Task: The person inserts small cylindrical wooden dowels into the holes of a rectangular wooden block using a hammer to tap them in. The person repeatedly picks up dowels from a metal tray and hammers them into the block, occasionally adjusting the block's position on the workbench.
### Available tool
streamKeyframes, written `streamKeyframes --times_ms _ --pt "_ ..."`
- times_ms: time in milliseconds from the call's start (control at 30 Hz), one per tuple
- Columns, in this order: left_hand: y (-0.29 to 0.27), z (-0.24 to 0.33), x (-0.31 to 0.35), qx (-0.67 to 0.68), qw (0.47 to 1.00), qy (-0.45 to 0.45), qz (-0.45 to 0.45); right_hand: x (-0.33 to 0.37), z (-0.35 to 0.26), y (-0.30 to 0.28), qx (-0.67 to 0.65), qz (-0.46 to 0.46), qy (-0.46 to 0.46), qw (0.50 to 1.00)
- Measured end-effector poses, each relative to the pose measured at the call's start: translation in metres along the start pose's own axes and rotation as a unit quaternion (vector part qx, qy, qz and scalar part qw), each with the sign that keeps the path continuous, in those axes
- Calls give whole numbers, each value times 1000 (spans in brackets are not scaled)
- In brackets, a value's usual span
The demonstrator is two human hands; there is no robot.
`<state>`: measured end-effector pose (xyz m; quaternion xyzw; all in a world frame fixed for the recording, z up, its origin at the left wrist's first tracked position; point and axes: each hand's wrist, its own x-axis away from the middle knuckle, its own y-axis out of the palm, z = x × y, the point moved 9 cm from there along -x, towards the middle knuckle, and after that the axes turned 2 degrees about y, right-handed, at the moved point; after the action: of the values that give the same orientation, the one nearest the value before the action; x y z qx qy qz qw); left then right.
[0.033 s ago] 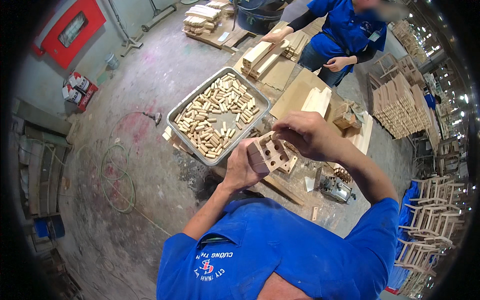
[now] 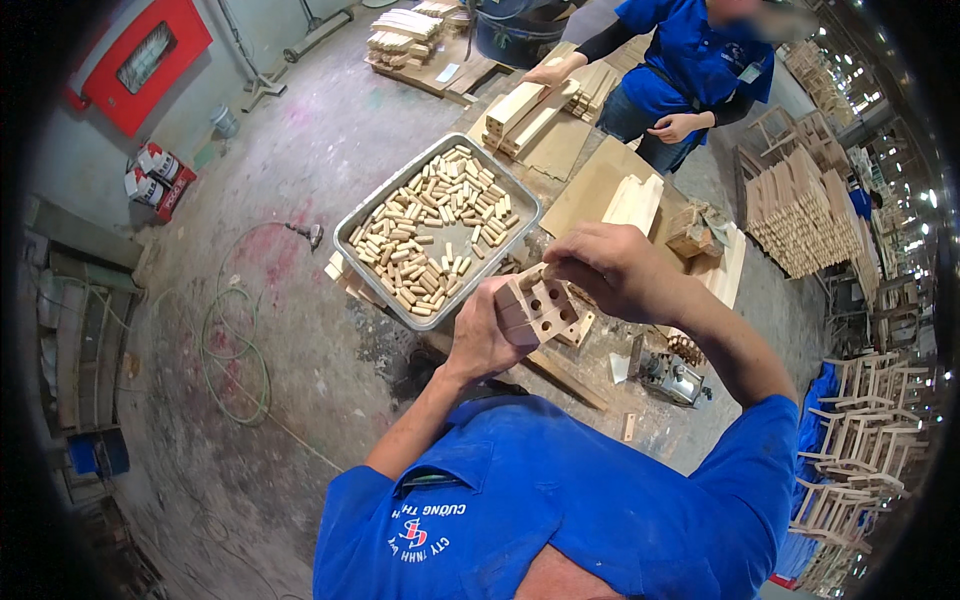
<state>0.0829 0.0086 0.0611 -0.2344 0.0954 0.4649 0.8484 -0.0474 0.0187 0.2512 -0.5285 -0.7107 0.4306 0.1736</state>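
My left hand [image 2: 477, 335] is closed round a few short wooden blocks [image 2: 515, 312] held together, their ends with round drilled holes facing up and right. At the blocks' upper edge my right hand [image 2: 610, 265] has its fingers pinched together; what sits between the fingertips is hidden. Just beyond my left hand stands a grey metal tray [image 2: 345, 222] with many short wooden dowels [image 2: 405, 260] in it. Another drilled wooden piece [image 2: 578, 330] lies on the bench beneath my right hand.
A metal power tool [image 2: 672, 380] lies on the bench to the right. Wooden bars [image 2: 635, 203] and a taped bundle [image 2: 692, 232] are behind my right hand. Across the bench a co-worker [image 2: 680, 70] rests a hand on long drilled bars [image 2: 520, 108]. A green hose [image 2: 262, 385] coils on the floor.
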Motion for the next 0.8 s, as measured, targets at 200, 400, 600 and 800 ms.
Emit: streamKeyframes --times_ms 200,400,600,800 --pt "0 3 0 -12 1000 2 11 -5 -14 9 114 -45 -40 992" --pt "-1 7 -3 -17 999 24 20 -5 -8 19 152 -56 -57 985" --pt "-1 8 -7 -27 1000 9 8 2 14 6 18 -49 39 998" --pt "-4 -4 -9 -30 1000 -2 9 42 76 -6 -386 55 297 871"
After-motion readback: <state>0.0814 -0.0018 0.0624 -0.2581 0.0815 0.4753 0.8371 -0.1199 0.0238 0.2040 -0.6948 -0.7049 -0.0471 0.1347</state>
